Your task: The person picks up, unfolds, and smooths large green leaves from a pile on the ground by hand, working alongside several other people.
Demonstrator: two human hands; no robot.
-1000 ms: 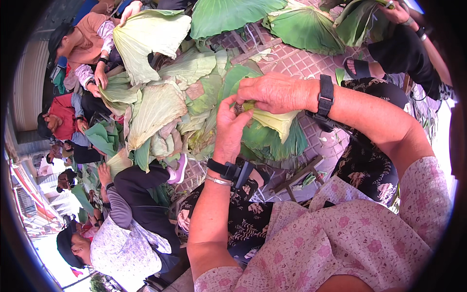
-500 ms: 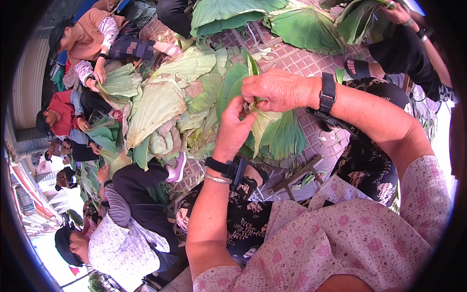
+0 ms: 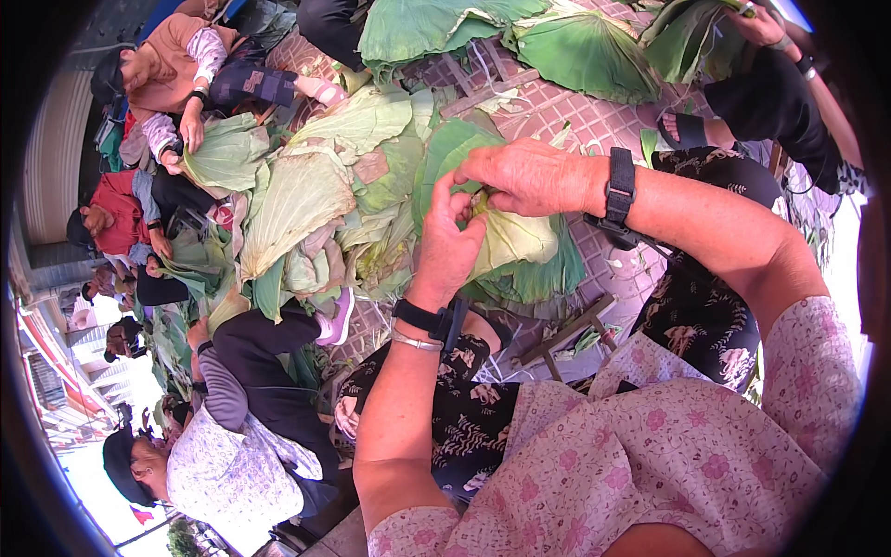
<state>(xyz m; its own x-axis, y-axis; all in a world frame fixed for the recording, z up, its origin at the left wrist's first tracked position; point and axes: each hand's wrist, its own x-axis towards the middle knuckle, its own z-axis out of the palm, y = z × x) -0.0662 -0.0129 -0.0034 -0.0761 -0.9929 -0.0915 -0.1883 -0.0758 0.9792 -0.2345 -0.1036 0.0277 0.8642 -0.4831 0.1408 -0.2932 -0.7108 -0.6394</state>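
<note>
Close together in front of me, both my hands pinch a large lotus leaf by its gathered middle. My left hand (image 3: 447,243) has its fingers closed on the near side. From the right, my right hand (image 3: 534,174) bends over the same spot, fingertips almost touching the left ones. The lotus leaf (image 3: 513,243) spreads pale yellow-green below my right hand. A greener leaf part (image 3: 453,148) rises behind my fingers, and I cannot tell whether it belongs to the same leaf. The pinched spot itself is mostly hidden. Beneath lies a darker green leaf stack (image 3: 548,278).
A heap of wilted lotus leaves (image 3: 302,209) covers the paving on the left. Green leaves (image 3: 585,56) lie at the far side. Co-workers sit along the left, one holding a leaf (image 3: 225,153); another person's hand (image 3: 759,26) holds leaves at upper right. A low wooden frame (image 3: 571,336) stands near my knees.
The pale leaf part under my right hand has swung right and opened wider. The green part behind my fingers has shifted. My hands stay close together, with the right fingers slightly further left.
</note>
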